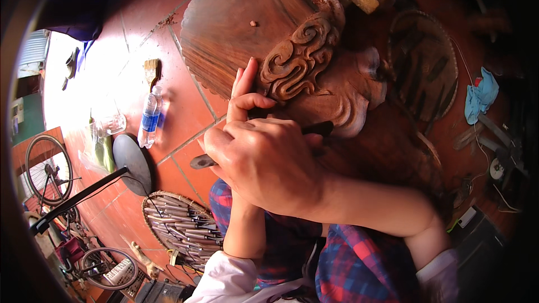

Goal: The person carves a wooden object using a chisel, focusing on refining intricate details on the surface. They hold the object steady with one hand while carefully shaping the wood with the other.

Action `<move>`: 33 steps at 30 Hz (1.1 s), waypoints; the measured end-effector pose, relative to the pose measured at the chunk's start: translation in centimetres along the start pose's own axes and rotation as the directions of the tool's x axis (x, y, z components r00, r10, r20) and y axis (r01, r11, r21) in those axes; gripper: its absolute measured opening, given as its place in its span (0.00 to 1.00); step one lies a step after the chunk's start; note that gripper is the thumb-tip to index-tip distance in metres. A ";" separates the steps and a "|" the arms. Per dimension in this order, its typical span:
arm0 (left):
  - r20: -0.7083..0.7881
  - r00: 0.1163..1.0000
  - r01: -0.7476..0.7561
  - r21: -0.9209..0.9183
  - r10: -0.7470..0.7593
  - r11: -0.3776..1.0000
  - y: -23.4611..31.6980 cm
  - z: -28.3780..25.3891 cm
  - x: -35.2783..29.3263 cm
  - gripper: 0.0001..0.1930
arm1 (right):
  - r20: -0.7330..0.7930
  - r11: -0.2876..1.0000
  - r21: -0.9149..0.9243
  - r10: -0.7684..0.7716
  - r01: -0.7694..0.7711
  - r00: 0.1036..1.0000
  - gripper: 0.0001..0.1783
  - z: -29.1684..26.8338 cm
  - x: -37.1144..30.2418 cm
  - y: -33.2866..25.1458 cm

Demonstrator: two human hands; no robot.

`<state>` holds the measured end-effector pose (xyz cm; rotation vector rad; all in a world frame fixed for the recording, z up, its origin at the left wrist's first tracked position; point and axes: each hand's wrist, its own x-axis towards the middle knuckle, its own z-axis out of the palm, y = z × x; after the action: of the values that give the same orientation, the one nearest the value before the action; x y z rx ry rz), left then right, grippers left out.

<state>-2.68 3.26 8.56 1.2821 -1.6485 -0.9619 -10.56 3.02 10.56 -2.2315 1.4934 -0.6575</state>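
Note:
A brown wooden carving (pixel 241 19) lies before me, with a smooth, scallop-edged panel and raised scrolls (pixel 300 56) along one side. My right hand (pixel 266 165) is closed around a slim, dark hand tool (pixel 203 161) with a rounded end; both its ends stick out of the fist. Behind and beyond it, my left hand (pixel 245 91) rests its fingers on the wood beside the scrolls. Two of those fingers are stretched and one is bent; the right hand hides the left palm and thumb. A small wood chip (pixel 253 23) sits on the panel.
To the left lie a brush (pixel 151 72) and a plastic bottle (pixel 150 119) on red tiles. A round lamp base (pixel 133 163) and a basket of carving tools (pixel 179 221) stand nearer. At right are another round basket (pixel 422 64), a blue cloth (pixel 481 95) and a cord.

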 end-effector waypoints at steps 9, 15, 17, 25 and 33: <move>0.149 0.986 0.071 -0.019 -0.068 0.997 1.3 -4.7 -4.1 0.19 | -0.163 0.918 0.067 -0.376 0.391 0.912 0.08 -2.9 -3.2 -3.0; 0.360 0.927 0.136 -0.074 -0.100 0.988 0.6 -6.6 -7.2 0.18 | -0.119 0.892 0.267 -0.346 0.365 0.931 0.07 -3.9 -4.6 -3.8; 0.418 0.903 0.149 -0.093 -0.097 0.984 0.1 -6.7 -7.9 0.17 | -0.106 0.843 0.432 -0.307 0.322 0.946 0.12 -2.9 -5.4 -3.8; 0.564 0.825 0.144 -0.148 -0.036 0.978 -0.7 -6.3 -8.1 0.16 | -0.051 0.838 0.457 -0.311 0.299 0.949 0.07 -2.8 -6.0 -4.1; 0.647 0.762 0.144 -0.180 0.007 0.973 -1.0 -6.0 -7.5 0.15 | -0.128 0.816 0.502 -0.258 0.287 0.957 0.05 -3.1 -5.3 -3.9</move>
<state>4.30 9.94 8.76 0.9017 -1.9283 -1.7269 -11.10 9.22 14.38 -2.0133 0.8687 -1.0730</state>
